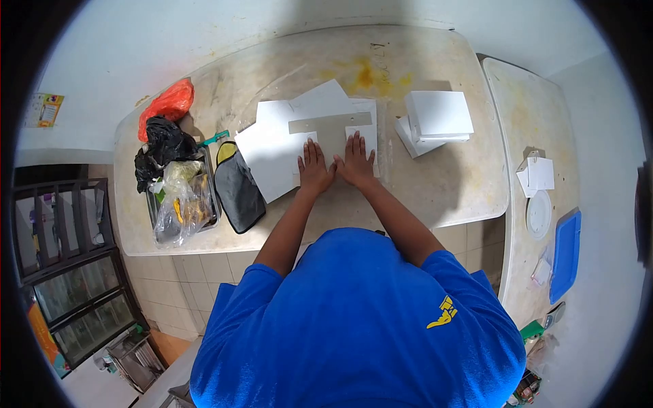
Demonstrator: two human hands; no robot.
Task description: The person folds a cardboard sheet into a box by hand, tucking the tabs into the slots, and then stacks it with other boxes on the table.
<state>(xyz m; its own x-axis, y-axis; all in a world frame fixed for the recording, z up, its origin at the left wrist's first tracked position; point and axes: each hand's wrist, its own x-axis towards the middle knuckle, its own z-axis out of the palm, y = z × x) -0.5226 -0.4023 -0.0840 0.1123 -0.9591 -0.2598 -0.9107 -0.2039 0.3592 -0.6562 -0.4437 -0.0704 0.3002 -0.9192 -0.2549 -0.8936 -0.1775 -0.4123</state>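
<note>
Both hands lie flat, side by side, on a flattened piece of cardboard (330,124) with a grey-brown face and white parts. My left hand (315,170) presses at its left part, fingers stretched toward the far side. Close beside it, thumb pointing at the left hand, my right hand (356,163) rests with fingers spread over the right part. Neither hand grasps anything. White sheets of card (262,153) lie fanned out under and around the cardboard, mostly to the left and behind. The cardboard under the palms is hidden.
White boxes (441,114) are stacked at the right. On the left are a grey zip pouch (239,190), a tray (212,194) with plastic bags, a black bag (170,141) and a red bag (168,105). A side table holds a blue tray (566,255) and a white lid (539,214).
</note>
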